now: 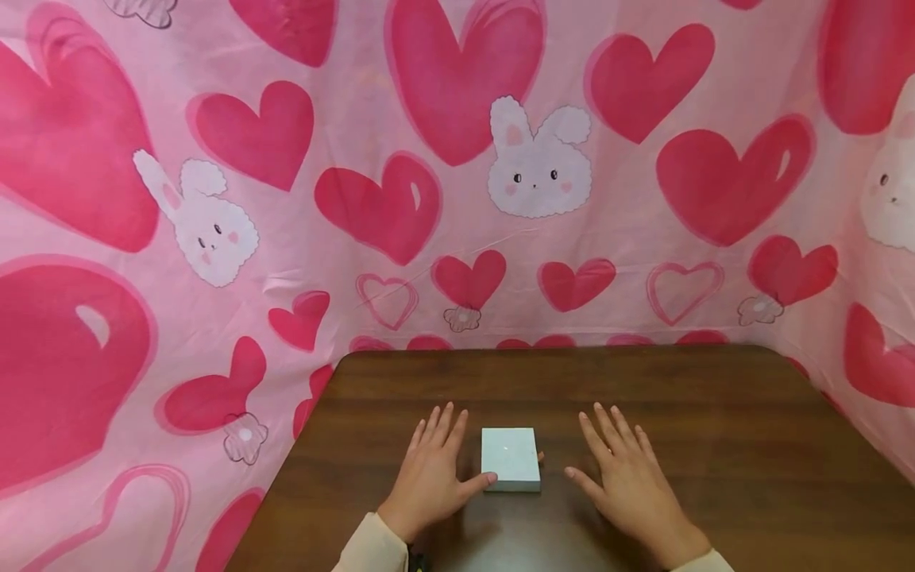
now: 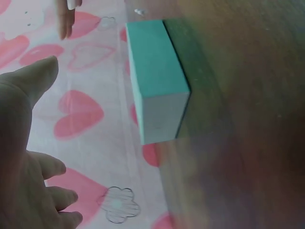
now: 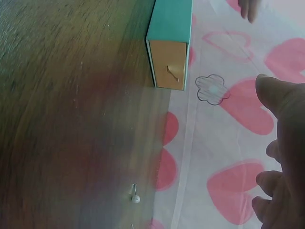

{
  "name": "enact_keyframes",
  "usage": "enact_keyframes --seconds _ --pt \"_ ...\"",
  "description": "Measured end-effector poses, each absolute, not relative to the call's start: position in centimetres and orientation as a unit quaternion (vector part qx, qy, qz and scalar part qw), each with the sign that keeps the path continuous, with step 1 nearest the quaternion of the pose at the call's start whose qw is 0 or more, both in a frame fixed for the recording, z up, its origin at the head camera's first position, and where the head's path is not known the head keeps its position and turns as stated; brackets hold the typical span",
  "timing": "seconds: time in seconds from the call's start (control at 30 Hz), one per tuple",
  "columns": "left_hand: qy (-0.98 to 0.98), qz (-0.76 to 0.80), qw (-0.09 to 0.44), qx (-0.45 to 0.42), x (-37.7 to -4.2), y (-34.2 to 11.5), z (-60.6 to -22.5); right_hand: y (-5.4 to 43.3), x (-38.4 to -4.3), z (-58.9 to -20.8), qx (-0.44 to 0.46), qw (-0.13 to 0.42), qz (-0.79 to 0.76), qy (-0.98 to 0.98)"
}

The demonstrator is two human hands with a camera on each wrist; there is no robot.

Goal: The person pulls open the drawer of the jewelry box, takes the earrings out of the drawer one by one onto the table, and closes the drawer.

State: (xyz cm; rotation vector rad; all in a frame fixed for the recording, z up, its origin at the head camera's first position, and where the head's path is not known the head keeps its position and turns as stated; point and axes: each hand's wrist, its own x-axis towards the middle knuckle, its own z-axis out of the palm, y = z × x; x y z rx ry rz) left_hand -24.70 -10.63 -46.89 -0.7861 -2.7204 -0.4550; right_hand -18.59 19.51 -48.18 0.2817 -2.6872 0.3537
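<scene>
A small flat box [image 1: 509,454], pale mint on top, lies on the table; the left wrist view shows the box [image 2: 159,59] with green and white sides. Its right end is a brown drawer front [image 3: 167,62] with a small pull tab [image 3: 172,73]. To its left, my left hand [image 1: 434,483] is spread palm down, the thumb tip overlapping the box's near left corner in the head view. My right hand [image 1: 629,486] is spread likewise to the right, apart from the box. Neither hand holds anything.
The dark brown wooden table [image 1: 715,413] has rounded far corners. Pink cloth [image 1: 343,238] printed with hearts and rabbits hangs behind it and on both sides. A pearl-headed stud earring [image 3: 136,196] lies on the table, seen in the right wrist view.
</scene>
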Motion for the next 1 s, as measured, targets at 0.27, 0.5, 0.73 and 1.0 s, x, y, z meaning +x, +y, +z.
enact_keyframes --seconds 0.27,0.5,0.73,1.0 --pt "-0.948 -0.147 0.087 -0.268 -25.2 -10.5 -48.1 19.3 -18.7 -48.9 0.102 0.199 0.121 -0.967" --pt "-0.95 -0.137 0.062 -0.273 -25.3 -10.2 -48.3 19.1 -18.9 -49.4 0.104 0.181 0.12 -0.971" --pt "-0.948 -0.138 0.066 -0.281 -25.1 -10.1 -48.1 18.8 -19.0 -49.5 0.106 0.177 0.13 -0.97" --pt "-0.944 -0.117 0.073 -0.299 -25.0 -10.9 -48.0 18.3 -19.2 -49.7 0.11 0.167 0.128 -0.971"
